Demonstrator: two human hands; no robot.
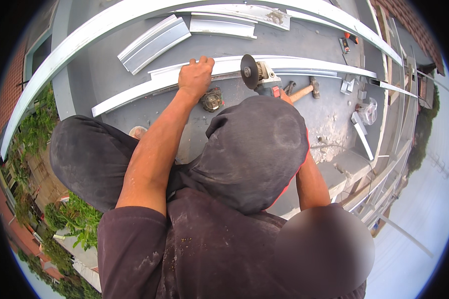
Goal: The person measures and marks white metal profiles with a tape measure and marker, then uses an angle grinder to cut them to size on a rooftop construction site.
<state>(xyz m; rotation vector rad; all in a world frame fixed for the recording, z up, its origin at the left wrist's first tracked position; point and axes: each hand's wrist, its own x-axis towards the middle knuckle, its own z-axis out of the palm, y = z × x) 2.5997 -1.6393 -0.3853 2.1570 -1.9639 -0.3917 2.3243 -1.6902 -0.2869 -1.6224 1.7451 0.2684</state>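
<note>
My left hand (196, 76) is closed over a long, light metal channel (129, 97) that runs across in front of me. In my right hand (286, 97), mostly hidden behind my raised knee, is an angle grinder (267, 74). Its dark cutting disc (249, 72) stands upright beside the channel, to the right of my left hand; whether disc and metal touch I cannot tell. Just below my left hand lies a round, scuffed tape measure (213, 99). A wooden-handled hammer (303, 91) rests on the floor to the right of the grinder.
Short channel offcuts (154, 42) lie on the grey floor beyond my hands. One long metal strip (85, 40) arches across the far side. At right are grey rubble (329, 134), a clear plastic bag (368, 112), small metal pieces (348, 85) and an orange-and-black tool (351, 38) near the ledge.
</note>
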